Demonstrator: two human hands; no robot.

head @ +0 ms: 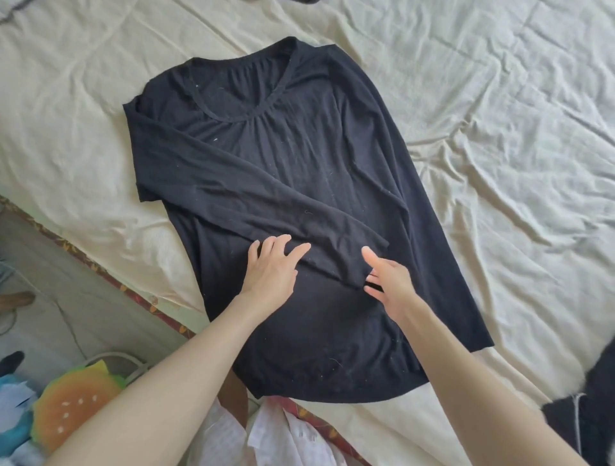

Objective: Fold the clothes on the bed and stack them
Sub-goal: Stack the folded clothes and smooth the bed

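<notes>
A black long-sleeved top [293, 159] lies flat on the bed, neckline at the far end, hem near me. Its left sleeve [253, 203] is folded diagonally across the body, cuff near the middle. My left hand [271, 266] rests flat on the sleeve with fingers spread. My right hand [387, 282] is at the sleeve's cuff, thumb up and fingers straight, touching the cuff's edge. The right sleeve lies along the top's right side.
The cream bedsheet [499, 139] is wrinkled all around. A dark fuzzy garment [585, 409] lies at the right near edge, another dark item [307, 1] at the top edge. Off the bed's left edge sit a watermelon-shaped cushion [73, 405] and blue plush items [13, 409].
</notes>
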